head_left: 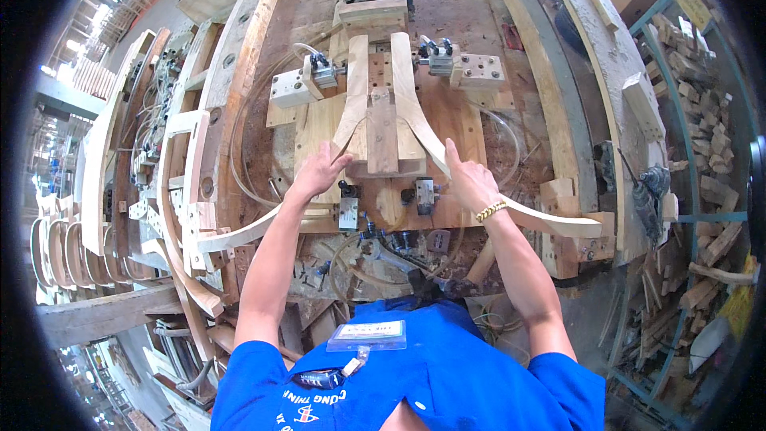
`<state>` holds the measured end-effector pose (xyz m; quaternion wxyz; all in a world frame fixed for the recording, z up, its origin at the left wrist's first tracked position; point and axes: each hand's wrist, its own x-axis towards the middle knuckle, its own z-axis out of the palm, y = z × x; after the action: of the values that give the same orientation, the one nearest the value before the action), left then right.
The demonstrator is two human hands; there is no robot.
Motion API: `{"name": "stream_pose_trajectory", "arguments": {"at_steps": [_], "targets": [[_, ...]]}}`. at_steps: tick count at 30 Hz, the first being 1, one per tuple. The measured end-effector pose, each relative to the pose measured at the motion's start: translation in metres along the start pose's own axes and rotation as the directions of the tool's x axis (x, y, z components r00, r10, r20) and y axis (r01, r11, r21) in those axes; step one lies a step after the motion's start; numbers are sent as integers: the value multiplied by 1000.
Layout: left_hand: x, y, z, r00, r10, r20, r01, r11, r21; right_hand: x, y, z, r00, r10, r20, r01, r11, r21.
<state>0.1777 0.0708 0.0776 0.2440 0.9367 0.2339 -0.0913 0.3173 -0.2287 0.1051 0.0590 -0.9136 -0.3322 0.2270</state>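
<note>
Wood offcuts (pixel 710 144) fill the rack at the far right of the workshop, and closer in, your bench carries a pale wooden board (pixel 471 134) with two curved wood strips on it. On the left strip (pixel 357 84), which bends out toward the near left, your left hand (pixel 323 169) rests with its thumb apart; you can't tell from above how the other fingers close underneath. Your right hand (pixel 472 183) lies over the right strip (pixel 408 96), one finger stretched along it toward the far end, the rest hidden. Between the strips sits a middle block (pixel 381 132). If your hands press unevenly, one strip could probably slip off its seat against that block and end up crooked. The left clamp (pixel 307 80) and right clamp (pixel 463 64) stand just beside the far parts of the strips; should either push while a finger strays in there, it could pinch you. A loose clear hose (pixel 515 144) or your bracelet (pixel 491 210) might snag if you swing an arm carelessly.
</note>
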Motion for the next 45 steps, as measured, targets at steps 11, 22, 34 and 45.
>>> {"name": "stream_pose_trajectory", "arguments": {"at_steps": [11, 22, 34, 45], "targets": [[50, 75, 22, 838, 514, -183, -446, 839, 312, 0, -5, 1, 1000, 18, -26, -18, 1000, -11], [63, 89, 29, 875, 476, -84, -453, 869, 201, 2, -3, 5, 1000, 8, -12, -8, 1000, 11], [63, 84, 30, 798, 565, -209, -541, 825, 165, 13, 15, -3, 985, -168, 47, 157, 970, 184], [66, 89, 35, 761, 599, -249, -567, 801, 192, 3, 14, 3, 987, -147, -65, 158, 953, 257]]}}
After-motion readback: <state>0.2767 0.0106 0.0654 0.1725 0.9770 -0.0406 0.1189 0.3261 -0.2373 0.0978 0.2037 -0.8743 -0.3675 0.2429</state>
